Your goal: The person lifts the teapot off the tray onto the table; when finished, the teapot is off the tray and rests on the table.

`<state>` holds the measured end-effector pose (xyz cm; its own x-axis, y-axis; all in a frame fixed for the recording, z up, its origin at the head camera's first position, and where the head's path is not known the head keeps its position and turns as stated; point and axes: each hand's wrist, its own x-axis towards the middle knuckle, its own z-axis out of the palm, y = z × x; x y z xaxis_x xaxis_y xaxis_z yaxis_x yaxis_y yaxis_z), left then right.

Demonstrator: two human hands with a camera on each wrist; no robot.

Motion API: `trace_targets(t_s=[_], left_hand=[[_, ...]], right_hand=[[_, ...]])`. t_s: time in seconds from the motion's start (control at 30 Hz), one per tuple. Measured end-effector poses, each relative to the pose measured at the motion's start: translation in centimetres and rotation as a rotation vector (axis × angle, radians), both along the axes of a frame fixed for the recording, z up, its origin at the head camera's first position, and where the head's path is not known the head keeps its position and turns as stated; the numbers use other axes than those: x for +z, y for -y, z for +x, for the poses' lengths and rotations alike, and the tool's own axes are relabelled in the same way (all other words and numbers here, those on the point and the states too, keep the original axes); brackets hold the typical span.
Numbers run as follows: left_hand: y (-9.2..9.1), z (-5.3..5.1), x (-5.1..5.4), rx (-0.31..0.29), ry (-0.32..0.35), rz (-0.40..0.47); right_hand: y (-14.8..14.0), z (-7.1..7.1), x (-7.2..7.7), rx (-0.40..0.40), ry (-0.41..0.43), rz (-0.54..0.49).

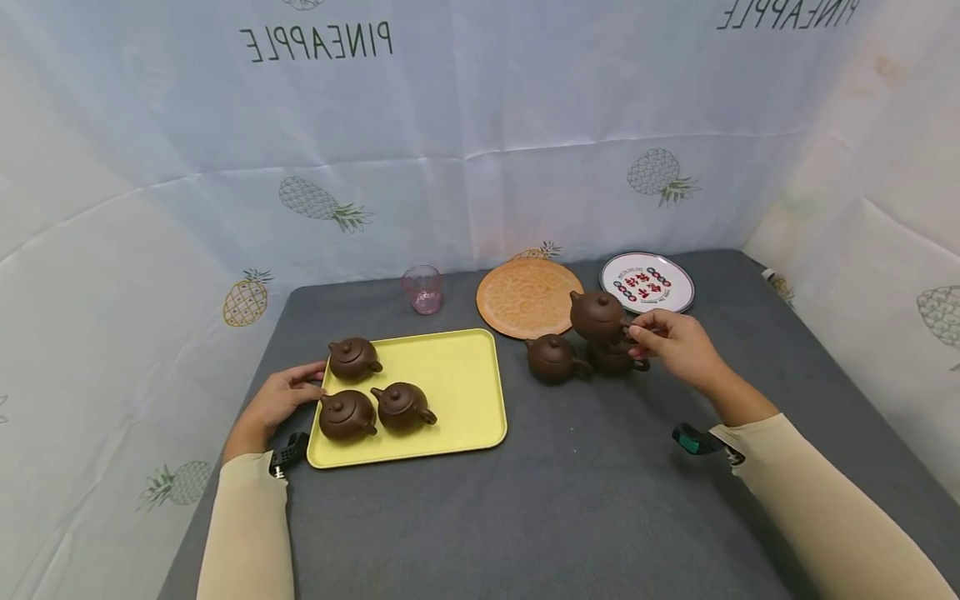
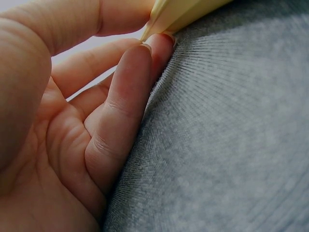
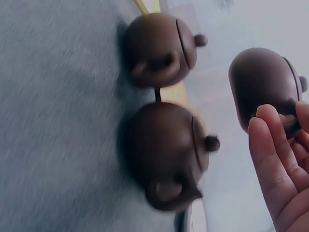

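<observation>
My right hand (image 1: 673, 346) pinches the handle of a small dark-brown teapot (image 1: 596, 315), held up off the table. In the right wrist view that raised teapot (image 3: 263, 84) hangs beside two others. Those two, a left teapot (image 1: 551, 358) and a right teapot (image 1: 611, 360) partly hidden by the raised one, stand on the grey table. At the left, my left hand (image 1: 277, 404) grips the edge of a yellow tray (image 1: 465, 383) between thumb and fingers. Three matching teapots sit on the tray's left half: a back one (image 1: 352, 358), a front one (image 1: 347, 415) and a middle one (image 1: 403, 407).
Behind the tray stands a clear pink glass (image 1: 423, 290). A round orange-brown mat (image 1: 528, 296) lies at the back middle, and a white plate (image 1: 648, 282) with red print is at the back right. Pineapple-print cloth (image 1: 450, 117) hangs around the dark grey table (image 1: 525, 517).
</observation>
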<state>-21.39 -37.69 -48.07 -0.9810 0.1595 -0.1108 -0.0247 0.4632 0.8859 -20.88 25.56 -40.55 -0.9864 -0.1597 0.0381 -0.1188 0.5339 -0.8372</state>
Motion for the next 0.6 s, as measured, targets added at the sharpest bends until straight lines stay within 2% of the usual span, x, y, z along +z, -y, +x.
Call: trace_targets(t_s=[0.27, 0.43, 0.6], left_hand=[[0.2, 0.0, -0.2, 0.004, -0.026, -0.058], [0.2, 0.0, -0.3, 0.003, -0.023, -0.053], [0.2, -0.1, -0.3, 0.003, -0.023, -0.050]], right_hand=[[-2.6, 0.9, -0.3, -0.041, -0.012, 0.008], [-4.1, 1.1, -0.4, -0.075, -0.032, 0.021], [-5.3, 1.3, -1.0, -0.097, -0.032, 0.039]])
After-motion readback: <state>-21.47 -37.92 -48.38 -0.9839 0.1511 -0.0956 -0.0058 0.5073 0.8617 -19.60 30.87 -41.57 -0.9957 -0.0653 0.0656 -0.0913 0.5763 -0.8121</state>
